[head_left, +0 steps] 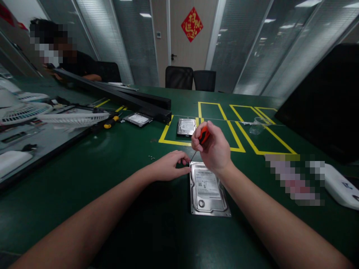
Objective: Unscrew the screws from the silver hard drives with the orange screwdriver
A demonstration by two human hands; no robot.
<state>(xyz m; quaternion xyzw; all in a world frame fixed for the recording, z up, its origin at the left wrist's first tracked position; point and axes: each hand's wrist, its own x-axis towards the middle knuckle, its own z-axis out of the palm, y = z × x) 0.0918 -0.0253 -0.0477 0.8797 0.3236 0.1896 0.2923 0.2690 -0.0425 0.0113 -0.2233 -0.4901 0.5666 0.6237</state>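
Toward the near edge of the bench [126, 157] I see the hard drive [208, 188]; my right hand [215, 149] grips the screwdriver [204, 134], pointed at the drive's far left corner, my left hand [171, 166] loosely spread beside it; likely screwdriving, calling for steady pressure

Saw the green table [117, 158], marked out in yellow tape [179, 143], and right up front a hard disk drive [207, 188], label up! Spotted a second drive [186, 126] inside a taped outline, then a third drive [138, 119] farther left, near a yellow-and-black screwdriver [111, 122]. Caught loose screws [152, 157], too, and, off right, a clear plastic cup [257, 127].
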